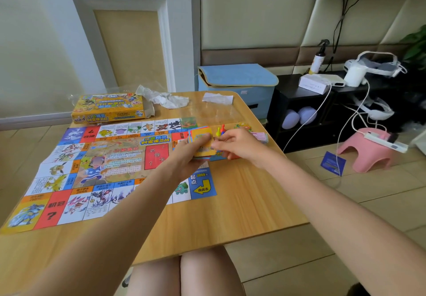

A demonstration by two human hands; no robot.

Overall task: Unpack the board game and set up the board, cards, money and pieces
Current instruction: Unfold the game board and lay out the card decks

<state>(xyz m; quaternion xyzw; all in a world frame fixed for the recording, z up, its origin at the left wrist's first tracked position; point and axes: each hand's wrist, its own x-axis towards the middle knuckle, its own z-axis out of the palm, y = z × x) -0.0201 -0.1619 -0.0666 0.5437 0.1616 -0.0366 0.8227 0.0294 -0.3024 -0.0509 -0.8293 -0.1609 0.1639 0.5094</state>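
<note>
Left hand [191, 151] and right hand [237, 144] both grasp one card stack [201, 137] above the board's [110, 169] right edge, with coloured pawns [220, 130] and one money pile [260, 137] just behind, one yellow box [110, 109] and crumpled wrapping [163, 98] beyond.

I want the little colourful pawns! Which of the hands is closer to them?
The right hand. It sits just in front of the pawns, nearly touching them, pinching the card stack. The left hand grips the stack further to the left of them.
</note>
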